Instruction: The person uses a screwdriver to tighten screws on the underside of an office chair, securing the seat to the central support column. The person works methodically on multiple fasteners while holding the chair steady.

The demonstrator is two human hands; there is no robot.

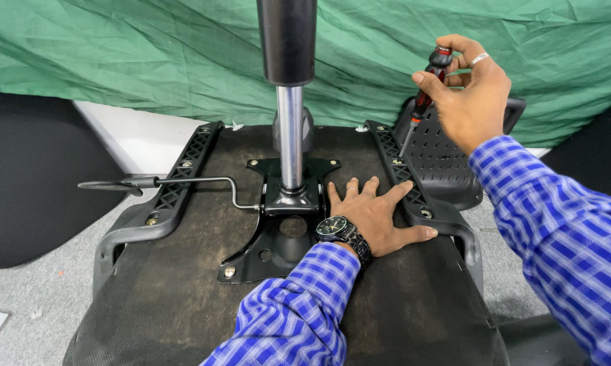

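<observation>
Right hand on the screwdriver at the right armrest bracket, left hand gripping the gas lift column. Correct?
Not quite. The left hand lies flat on the seat underside, beside the gas lift column, not gripping it. The right hand does hold the screwdriver at the right armrest bracket. Head view.

Red-black screwdriver (424, 102) tilted, tip on the armrest bracket (403, 177) screw
</observation>
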